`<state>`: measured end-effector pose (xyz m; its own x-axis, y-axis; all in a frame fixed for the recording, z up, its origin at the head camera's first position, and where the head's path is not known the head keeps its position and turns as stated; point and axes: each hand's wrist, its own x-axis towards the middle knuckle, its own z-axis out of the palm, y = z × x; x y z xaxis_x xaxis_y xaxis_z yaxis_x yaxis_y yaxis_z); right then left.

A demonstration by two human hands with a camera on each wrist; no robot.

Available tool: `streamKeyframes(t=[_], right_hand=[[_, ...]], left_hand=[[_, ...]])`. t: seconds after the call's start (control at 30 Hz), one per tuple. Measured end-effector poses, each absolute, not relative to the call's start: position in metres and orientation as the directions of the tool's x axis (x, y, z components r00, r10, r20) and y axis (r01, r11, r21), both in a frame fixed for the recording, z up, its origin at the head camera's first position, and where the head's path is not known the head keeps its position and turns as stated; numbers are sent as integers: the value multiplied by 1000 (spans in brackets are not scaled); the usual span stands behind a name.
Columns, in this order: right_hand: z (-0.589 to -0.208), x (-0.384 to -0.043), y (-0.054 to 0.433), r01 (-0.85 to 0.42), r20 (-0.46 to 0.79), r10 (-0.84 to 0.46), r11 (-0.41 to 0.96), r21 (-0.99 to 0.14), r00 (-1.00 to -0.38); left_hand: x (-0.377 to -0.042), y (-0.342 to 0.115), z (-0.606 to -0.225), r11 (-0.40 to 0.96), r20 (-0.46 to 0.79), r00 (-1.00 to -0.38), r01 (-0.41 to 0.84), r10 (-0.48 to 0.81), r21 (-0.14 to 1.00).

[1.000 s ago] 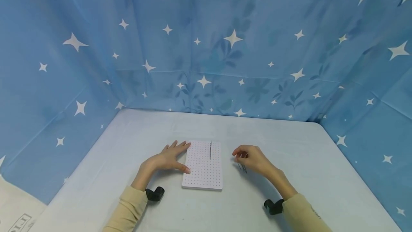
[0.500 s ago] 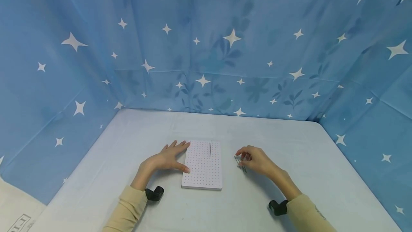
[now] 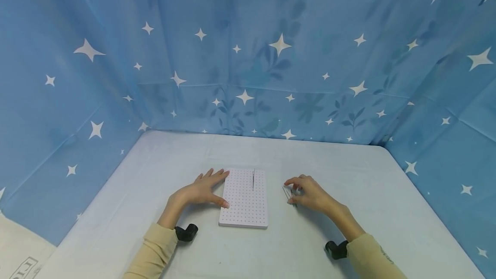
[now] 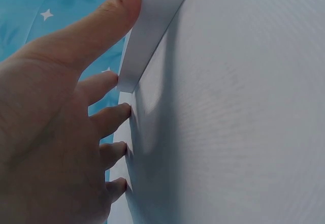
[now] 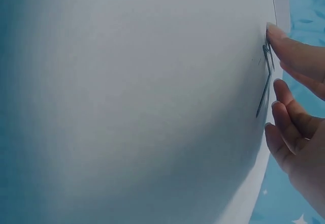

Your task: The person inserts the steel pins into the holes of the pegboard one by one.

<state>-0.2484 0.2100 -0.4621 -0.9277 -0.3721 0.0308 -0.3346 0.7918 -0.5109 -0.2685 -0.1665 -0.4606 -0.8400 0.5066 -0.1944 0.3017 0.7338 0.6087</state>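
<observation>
My left hand [image 3: 205,188] lies spread along the left edge of a white board [image 3: 244,214] dotted with rows of small holes. Its thumb and index fingertip touch the board's rim; in the left wrist view the other fingertips reach down to the tabletop. Thin dark wire-like pins [image 3: 253,180] stand upright near the board's upper right. Right of the board, several similar thin metal pins [image 3: 286,193] lie on the table under my right hand [image 3: 308,193]. Its index finger and thumb are parted over them. In the right wrist view a fingertip meets the loose pins [image 5: 266,76].
The white-covered table [image 3: 329,162] runs back to a blue star-patterned curtain [image 3: 248,55], which also hangs along both sides. A black wrist camera [image 3: 187,232] sits at the left cuff, another camera [image 3: 336,249] at the right cuff. Printed pale cloth [image 3: 23,249] shows at lower left.
My right hand has shifted slightly right, and its thumb and index finger have spread apart, showing more of the loose pins. My left hand and the board have stayed put.
</observation>
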Motion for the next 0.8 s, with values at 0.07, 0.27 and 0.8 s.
streamKeyframes(t=[0.07,0.27,0.8], right_hand=[[-463,-249,211,-334,23,-375,795,-506,-927],[-464,-251,211,-368,9,-419,788,-493,-908],[-463,-249,208,-298,-9,-351,808,-508,-936]], left_hand=[[-269,-167,-461,731,-193,-839,302,508,612],[-271,-167,-466,737,-189,-844,302,502,605],[-268,-168,-461,720,-187,-835,307,518,622]])
